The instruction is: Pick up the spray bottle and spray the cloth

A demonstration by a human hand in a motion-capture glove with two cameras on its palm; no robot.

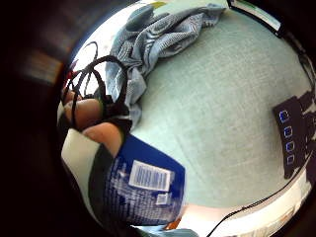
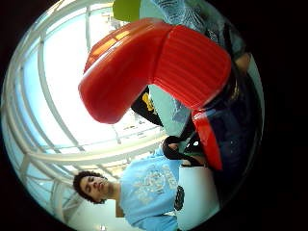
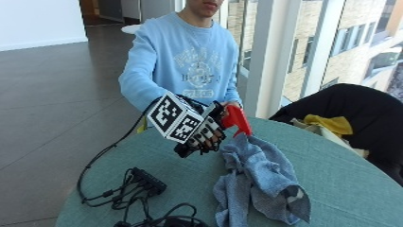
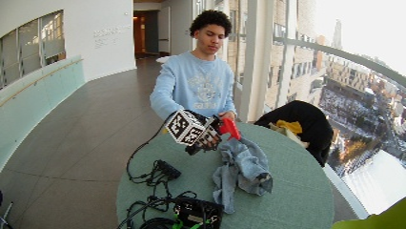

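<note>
My gloved right hand grips a spray bottle above the round green table. Its red spray head sticks out past my fingers and points down toward the blue-grey cloth, which lies crumpled on the table just beyond it. The red head fills the thumb side palm view. The bottle's dark blue labelled body lies close against my palm in the little finger side view, with the cloth on the green table further off.
A black power strip and tangled black cables lie on the table's near left side. A dark chair with black and yellow clothing stands at the table's far right. The power strip also shows in the little finger side view.
</note>
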